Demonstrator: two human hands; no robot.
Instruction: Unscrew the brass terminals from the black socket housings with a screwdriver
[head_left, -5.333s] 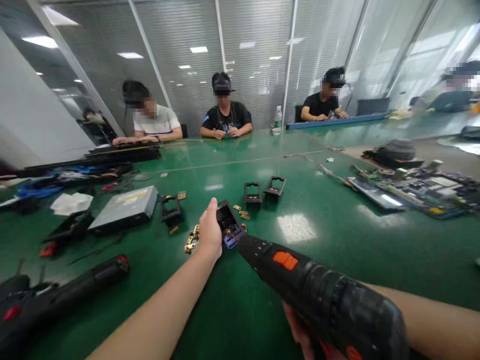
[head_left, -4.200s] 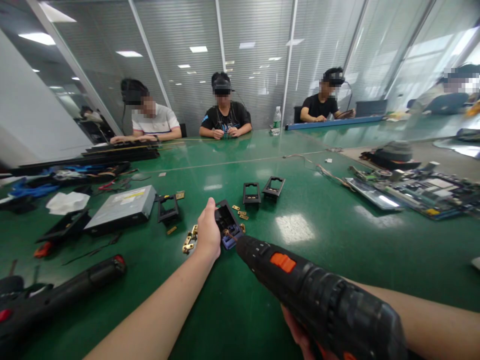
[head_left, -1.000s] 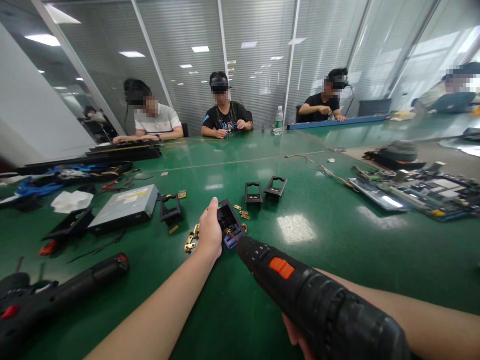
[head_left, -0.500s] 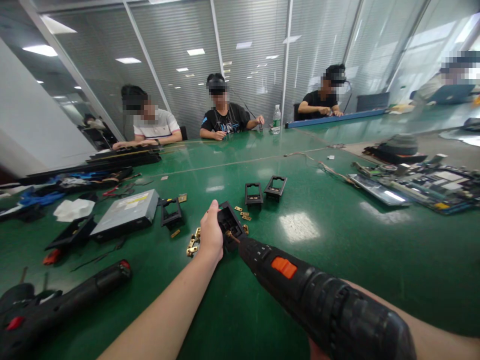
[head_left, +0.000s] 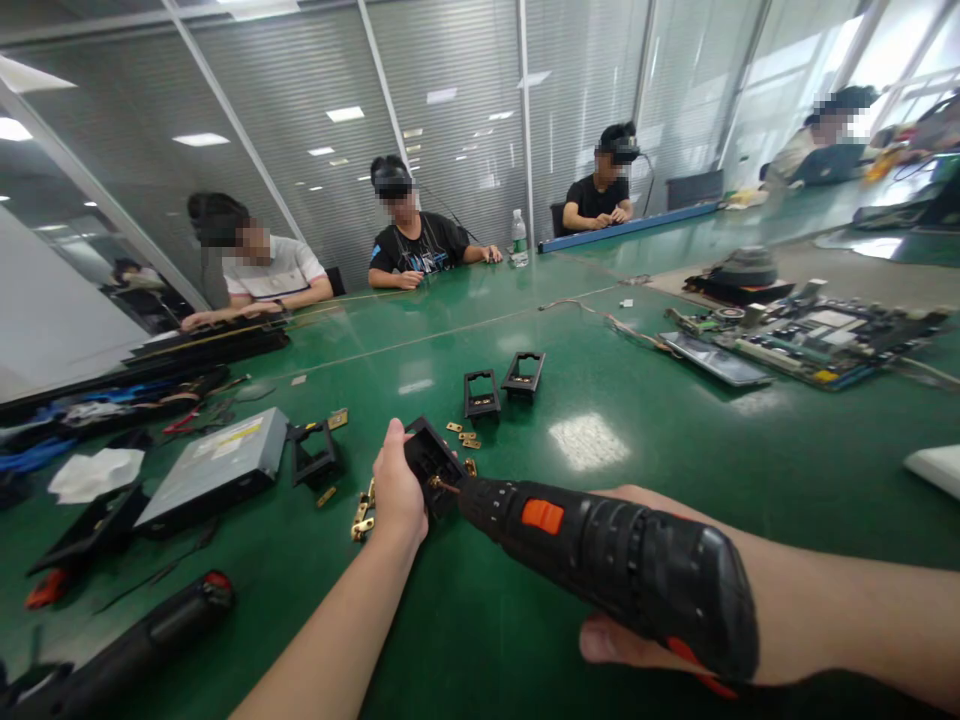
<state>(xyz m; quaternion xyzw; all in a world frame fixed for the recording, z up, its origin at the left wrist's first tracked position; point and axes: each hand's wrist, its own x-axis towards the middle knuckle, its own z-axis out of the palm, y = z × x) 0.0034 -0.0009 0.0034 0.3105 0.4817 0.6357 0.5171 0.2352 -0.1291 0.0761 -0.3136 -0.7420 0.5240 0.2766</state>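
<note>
My left hand (head_left: 398, 486) grips a small black plastic housing (head_left: 430, 459), tilted up on the green table (head_left: 660, 470). My right hand (head_left: 622, 640) is wrapped round the grip of a black cordless screwdriver (head_left: 600, 555) with an orange switch. The screwdriver's bit tip touches the inside of the housing. Small brass pieces (head_left: 364, 512) lie on the table just left of my left hand, and more brass pieces (head_left: 463, 436) lie just beyond the housing.
Two black frames (head_left: 500, 382) stand beyond the housing; a third (head_left: 313, 455) leans by a silver optical drive (head_left: 214, 470). A second black driver (head_left: 127, 650) lies at the near left. Circuit boards (head_left: 795, 335) spread on the right. Three people sit across the table.
My view has swung to the right and tilted. The screwdriver now lies flatter and more sideways, and more of my right hand shows. My left hand still holds the housing.
</note>
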